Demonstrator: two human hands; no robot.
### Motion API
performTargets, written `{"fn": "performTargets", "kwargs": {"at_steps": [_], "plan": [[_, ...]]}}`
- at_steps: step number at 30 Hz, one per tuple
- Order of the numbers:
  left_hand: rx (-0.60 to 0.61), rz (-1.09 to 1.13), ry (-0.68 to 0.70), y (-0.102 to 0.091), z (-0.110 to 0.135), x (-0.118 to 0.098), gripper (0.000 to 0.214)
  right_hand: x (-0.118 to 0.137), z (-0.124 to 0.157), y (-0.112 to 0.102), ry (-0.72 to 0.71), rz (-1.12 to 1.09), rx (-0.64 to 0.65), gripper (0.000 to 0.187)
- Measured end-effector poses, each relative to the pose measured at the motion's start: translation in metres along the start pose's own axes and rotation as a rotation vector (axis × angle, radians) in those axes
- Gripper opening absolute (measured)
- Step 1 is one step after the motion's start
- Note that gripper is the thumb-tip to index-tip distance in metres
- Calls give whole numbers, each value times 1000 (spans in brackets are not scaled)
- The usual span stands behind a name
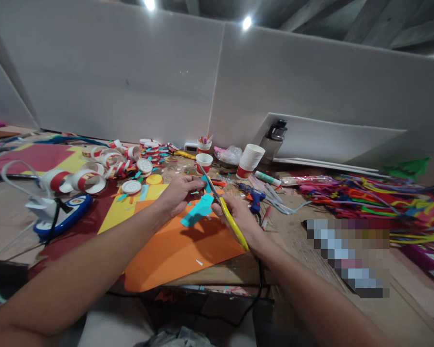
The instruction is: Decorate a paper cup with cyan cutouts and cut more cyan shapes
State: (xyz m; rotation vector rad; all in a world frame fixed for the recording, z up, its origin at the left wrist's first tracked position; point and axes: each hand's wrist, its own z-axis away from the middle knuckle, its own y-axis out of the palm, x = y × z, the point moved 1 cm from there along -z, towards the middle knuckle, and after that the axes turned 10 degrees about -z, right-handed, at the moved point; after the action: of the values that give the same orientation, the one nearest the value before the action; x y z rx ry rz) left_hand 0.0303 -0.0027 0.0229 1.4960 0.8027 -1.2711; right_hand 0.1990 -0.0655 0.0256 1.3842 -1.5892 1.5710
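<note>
My left hand point(179, 193) pinches a piece of teal paper point(198, 211) and holds it above an orange sheet point(183, 248) on the table. My right hand point(238, 217) grips yellow-handled scissors point(224, 209). Their blades point up and away, and they meet the top of the teal paper near my left fingers. Both hands are closed around what they hold.
Red-and-white paper rings and cup lids point(104, 166) lie at the left. Paper cups point(250, 159), a blue glue gun point(253, 195), markers and a dark bottle point(275, 137) stand behind. Colourful strips point(376, 197) pile at the right. A white charger and cable point(43, 207) sit at the left.
</note>
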Motion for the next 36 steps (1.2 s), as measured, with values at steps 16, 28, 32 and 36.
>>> {"fn": "performTargets", "kwargs": {"at_steps": [16, 28, 32, 36], "plan": [[-191, -1388, 729, 15, 20, 6, 8, -7, -11, 5, -15, -379, -316, 51], [25, -1496, 894, 24, 27, 9, 8, -16, -11, 0, -49, -277, -245, 48], [67, -1137, 568, 16, 19, 0, 13, -13, -9, -7, -2, -254, -195, 46], [246, -879, 255, 7, 12, -5, 15, -10, -9, -10, -13, -225, -124, 42]]}}
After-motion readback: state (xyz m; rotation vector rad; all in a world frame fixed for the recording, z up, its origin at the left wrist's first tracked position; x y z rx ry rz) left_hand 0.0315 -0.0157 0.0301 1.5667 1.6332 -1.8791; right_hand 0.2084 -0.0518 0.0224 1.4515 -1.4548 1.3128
